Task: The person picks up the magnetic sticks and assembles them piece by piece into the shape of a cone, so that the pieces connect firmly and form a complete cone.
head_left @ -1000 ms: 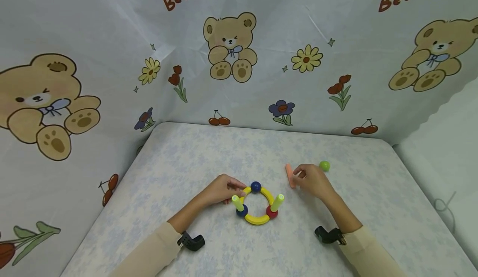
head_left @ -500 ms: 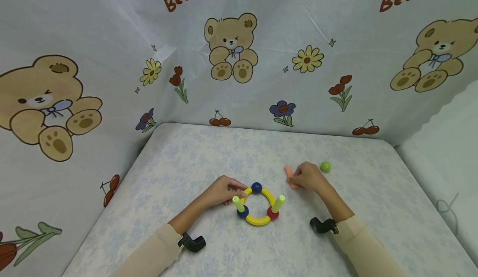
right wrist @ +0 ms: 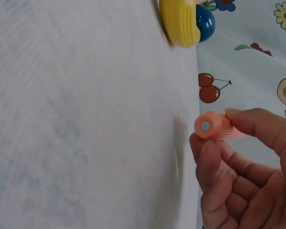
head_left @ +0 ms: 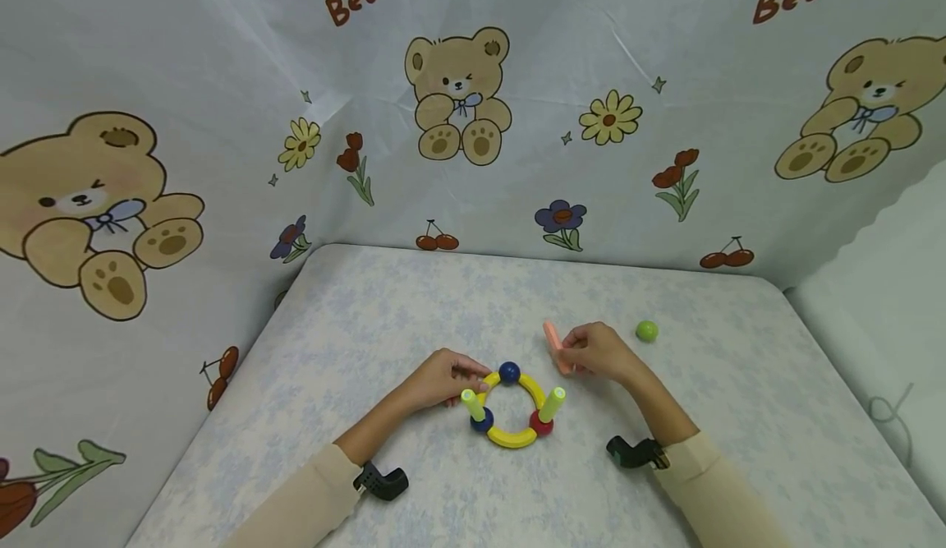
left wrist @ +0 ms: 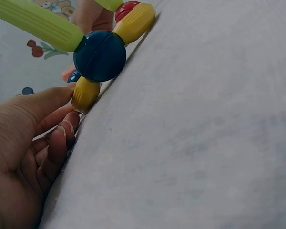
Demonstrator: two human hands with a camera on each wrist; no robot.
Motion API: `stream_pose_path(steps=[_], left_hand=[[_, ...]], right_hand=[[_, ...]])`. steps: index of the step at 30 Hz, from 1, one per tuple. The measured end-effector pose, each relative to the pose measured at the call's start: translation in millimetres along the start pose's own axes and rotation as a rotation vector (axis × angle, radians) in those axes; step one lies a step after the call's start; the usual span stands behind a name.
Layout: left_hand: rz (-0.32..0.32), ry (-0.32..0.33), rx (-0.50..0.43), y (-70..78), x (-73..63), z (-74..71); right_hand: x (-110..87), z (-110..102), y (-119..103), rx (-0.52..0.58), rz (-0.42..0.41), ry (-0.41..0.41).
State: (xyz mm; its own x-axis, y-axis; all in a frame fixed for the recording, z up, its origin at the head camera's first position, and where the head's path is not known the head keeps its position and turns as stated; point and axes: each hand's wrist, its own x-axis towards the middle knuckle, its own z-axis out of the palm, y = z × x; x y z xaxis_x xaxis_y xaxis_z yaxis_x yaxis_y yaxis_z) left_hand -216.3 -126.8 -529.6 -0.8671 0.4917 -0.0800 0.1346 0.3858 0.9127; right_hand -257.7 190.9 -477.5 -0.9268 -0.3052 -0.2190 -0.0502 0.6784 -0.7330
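A ring of curved yellow rods [head_left: 513, 439] joined by blue and red balls lies on the table, with two light green rods [head_left: 552, 404] rising from the near balls. My left hand [head_left: 441, 379] pinches the ring's left yellow rod between thumb and fingers; the left wrist view shows that yellow rod [left wrist: 85, 94] beside a dark blue ball [left wrist: 100, 56]. To the ring's upper right, my right hand [head_left: 600, 352] pinches an orange-pink stick [head_left: 556, 346]. A grey disc shows at the end of this stick [right wrist: 218, 126] in the right wrist view, a shadow on the cloth beside it.
A green ball [head_left: 646, 331] lies on the table beyond the right hand. The patterned tablecloth [head_left: 414, 293] meets a bear-print curtain [head_left: 502, 203] at the back. Each wrist carries a small black camera [head_left: 383, 482].
My right hand has taken hold of the orange-pink stick and moved left with it, toward the ring. The left hand keeps its place on the ring.
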Motion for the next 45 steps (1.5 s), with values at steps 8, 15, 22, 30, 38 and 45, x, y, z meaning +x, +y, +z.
stream_pose_path(steps=[8,15,22,30,38,45], left_hand=[[0.0,0.018,0.012,1.9,1.8,3.3],[0.004,0.052,0.016,3.3,3.4,5.1],[0.011,0.061,0.019,1.6,2.8,5.3],[0.008,0.07,0.017,0.9,1.2,6.9],[0.014,0.08,0.031,-1.0,1.1,9.4],[0.023,0.08,0.047,1.3,1.5,8.2]], right_hand=[[-4.1,8,-5,0.17,-0.096,-0.011],[-4.6,14,-7,0.24,-0.18,-0.026],[-1.7,19,-5,0.275,-0.268,-0.059],[-1.2,25,-8,0.293,-0.35,-0.087],[-3.7,28,-9,0.302,-0.424,-0.096],[-4.0,30,-11,0.271,-0.47,-0.073]])
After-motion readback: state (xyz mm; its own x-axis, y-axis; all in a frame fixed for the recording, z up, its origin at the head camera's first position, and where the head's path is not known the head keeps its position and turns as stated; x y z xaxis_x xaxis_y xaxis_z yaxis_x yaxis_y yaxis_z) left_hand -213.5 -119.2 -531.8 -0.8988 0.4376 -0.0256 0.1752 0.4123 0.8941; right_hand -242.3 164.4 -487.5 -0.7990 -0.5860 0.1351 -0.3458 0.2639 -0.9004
